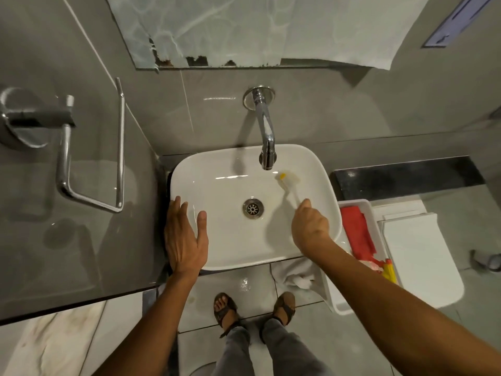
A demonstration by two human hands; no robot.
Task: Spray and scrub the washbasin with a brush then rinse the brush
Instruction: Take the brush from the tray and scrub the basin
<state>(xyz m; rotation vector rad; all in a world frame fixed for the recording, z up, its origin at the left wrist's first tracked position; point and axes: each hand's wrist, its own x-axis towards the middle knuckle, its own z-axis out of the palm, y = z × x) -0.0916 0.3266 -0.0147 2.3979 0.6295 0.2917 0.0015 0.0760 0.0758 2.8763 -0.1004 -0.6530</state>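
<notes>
White ceramic washbasin: my left hand rests open on its rim; my right hand grips the white-handled brush inside.

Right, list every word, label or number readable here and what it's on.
None can be read.
The washbasin, tap and brush show no print.
The red and yellow items in the white tray may bear labels, but none are legible.

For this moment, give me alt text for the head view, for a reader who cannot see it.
Seen from above, a person's right hand holds a white brush inside a white basin, its head just right of the tap, while the left hand lies flat on the basin's left rim. A white tray with a red cloth sits to the right.
</notes>
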